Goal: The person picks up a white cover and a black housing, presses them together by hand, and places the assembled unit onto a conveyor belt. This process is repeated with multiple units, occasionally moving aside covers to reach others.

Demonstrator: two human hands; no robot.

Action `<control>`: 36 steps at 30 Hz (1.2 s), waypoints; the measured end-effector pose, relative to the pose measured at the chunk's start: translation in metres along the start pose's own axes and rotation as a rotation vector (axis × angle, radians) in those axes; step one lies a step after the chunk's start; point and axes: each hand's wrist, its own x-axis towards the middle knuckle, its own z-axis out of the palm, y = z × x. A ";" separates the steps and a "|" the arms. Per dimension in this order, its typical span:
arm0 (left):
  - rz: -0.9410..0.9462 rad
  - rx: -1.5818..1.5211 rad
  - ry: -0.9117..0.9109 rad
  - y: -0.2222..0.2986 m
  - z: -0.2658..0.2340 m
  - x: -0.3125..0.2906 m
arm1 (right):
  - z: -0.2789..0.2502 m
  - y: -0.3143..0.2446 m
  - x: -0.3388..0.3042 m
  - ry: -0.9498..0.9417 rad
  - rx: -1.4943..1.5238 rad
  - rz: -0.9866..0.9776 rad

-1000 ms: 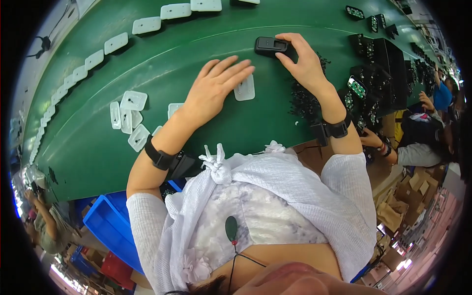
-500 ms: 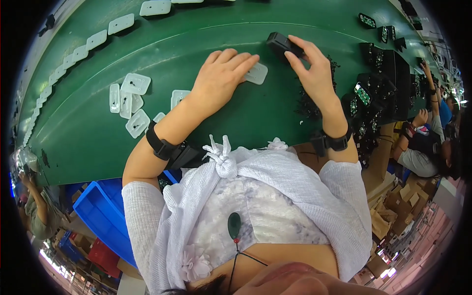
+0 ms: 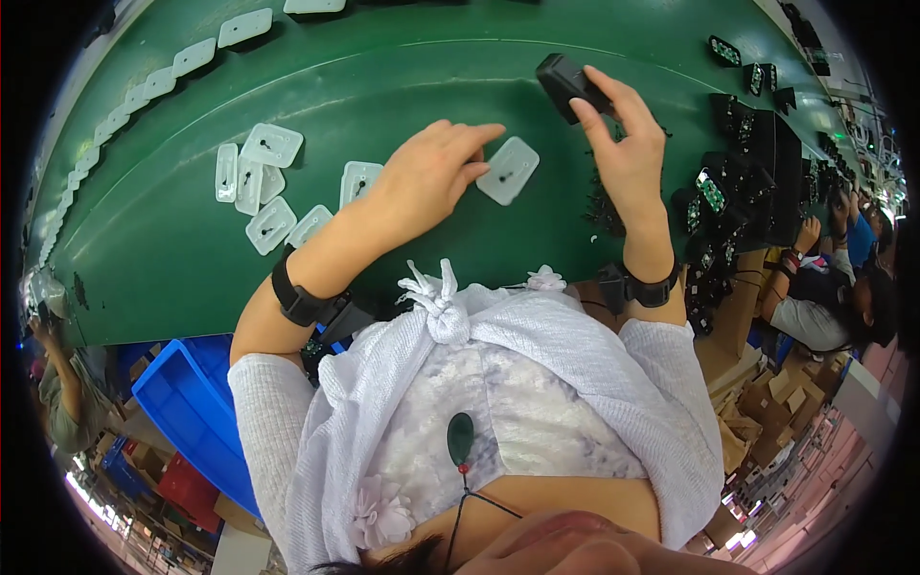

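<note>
My right hand [image 3: 628, 144] grips a black plastic housing [image 3: 565, 81] between thumb and fingers, raised over the green table. Beside it, my left hand [image 3: 431, 177] has its index finger stretched out and the thumb apart, the thumb at the left edge of a translucent white plastic cover [image 3: 508, 172]. That cover lies tilted, a small dark spot on it. Left of my left forearm is another white cover [image 3: 358, 182] with a small black piece in it. Farther left lies a loose group of similar covers [image 3: 272, 146]. Small black parts [image 3: 602, 206] are heaped by my right wrist, partly hidden.
A curved row of white-topped pieces [image 3: 195, 57] runs along the far left of the green table [image 3: 153, 259]. Black housings with green circuit boards [image 3: 711, 190] crowd the right side. A blue bin [image 3: 187, 402] stands below the table edge; another person [image 3: 815, 307] sits at right.
The black housing and my right hand have shifted right. My left index finger has lifted off the white cover, which now shows more fully and sits turned at a new angle.
</note>
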 end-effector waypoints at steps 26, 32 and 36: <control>-0.003 0.606 0.151 -0.022 0.006 0.007 | 0.005 -0.016 -0.027 -0.043 0.078 -0.007; 0.014 0.476 0.194 -0.028 0.004 0.007 | 0.016 -0.025 -0.028 -0.038 0.007 -0.087; -0.035 0.304 0.291 -0.039 -0.001 0.004 | 0.030 -0.038 -0.027 -0.034 -0.106 -0.187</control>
